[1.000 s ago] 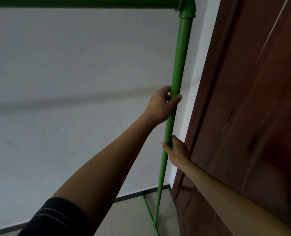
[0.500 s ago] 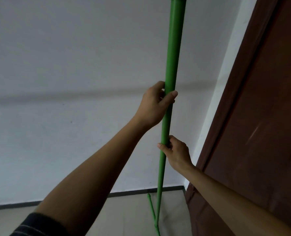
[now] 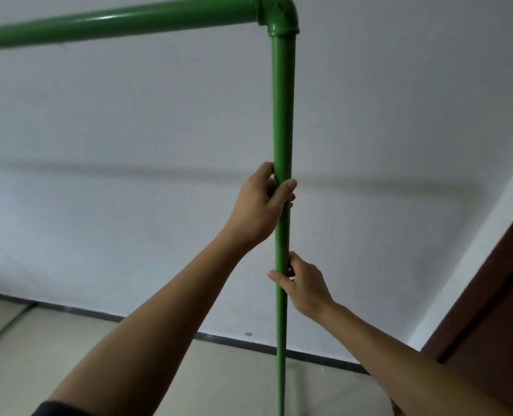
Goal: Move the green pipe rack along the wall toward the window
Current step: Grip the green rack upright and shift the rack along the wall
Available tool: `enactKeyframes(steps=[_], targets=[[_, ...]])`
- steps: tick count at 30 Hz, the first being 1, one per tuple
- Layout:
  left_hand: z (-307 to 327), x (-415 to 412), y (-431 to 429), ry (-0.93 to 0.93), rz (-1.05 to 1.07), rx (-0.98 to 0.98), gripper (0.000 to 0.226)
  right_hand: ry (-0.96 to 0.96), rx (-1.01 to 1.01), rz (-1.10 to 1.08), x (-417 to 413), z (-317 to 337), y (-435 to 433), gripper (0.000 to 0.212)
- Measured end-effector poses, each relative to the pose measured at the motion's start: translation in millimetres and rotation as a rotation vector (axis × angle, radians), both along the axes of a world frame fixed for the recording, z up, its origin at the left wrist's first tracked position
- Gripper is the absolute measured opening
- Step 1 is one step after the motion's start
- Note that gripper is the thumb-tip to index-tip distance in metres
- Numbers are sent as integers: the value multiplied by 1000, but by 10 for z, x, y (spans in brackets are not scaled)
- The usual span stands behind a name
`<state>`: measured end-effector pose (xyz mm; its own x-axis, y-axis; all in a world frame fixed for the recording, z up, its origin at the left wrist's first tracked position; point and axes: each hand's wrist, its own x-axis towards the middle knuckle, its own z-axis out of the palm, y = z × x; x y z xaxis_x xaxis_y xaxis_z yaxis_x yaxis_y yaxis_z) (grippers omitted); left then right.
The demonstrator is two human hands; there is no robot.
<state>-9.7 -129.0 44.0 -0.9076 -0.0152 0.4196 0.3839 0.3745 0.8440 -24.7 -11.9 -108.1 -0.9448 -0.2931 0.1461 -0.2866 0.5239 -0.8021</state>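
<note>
The green pipe rack (image 3: 283, 109) stands in front of a white wall. Its right upright runs from an elbow joint at the top down to the floor, and its top bar stretches away to the left. My left hand (image 3: 261, 205) is wrapped around the upright at mid height. My right hand (image 3: 304, 280) grips the same upright just below it. A green base pipe of the rack's far end (image 3: 6, 327) lies on the floor at the lower left. The foot of the near upright is cut off by the frame.
A dark brown door (image 3: 495, 310) stands at the right, with a white wall edge beside it. A dark skirting strip (image 3: 234, 339) runs along the bottom of the wall above the pale tiled floor (image 3: 219, 379).
The upright now sits well left of the door, with more white wall showing between them. The top bar and elbow have come back into view. Both hands keep the same grip.
</note>
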Motion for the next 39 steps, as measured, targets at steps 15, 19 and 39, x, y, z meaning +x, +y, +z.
enactKeyframes(steps=[15, 19, 39], targets=[[7, 341, -1700, 3, 332, 25, 23, -107, -58, 436, -34, 94, -1810, 30], [-30, 365, -2068, -22, 417, 20, 24, -126, -49, 544, -167, 29, -2247, 30], [-95, -25, -3728, -25, 1051, 59, 13, -16, -22, 1029, -921, -99, -4448, 27]])
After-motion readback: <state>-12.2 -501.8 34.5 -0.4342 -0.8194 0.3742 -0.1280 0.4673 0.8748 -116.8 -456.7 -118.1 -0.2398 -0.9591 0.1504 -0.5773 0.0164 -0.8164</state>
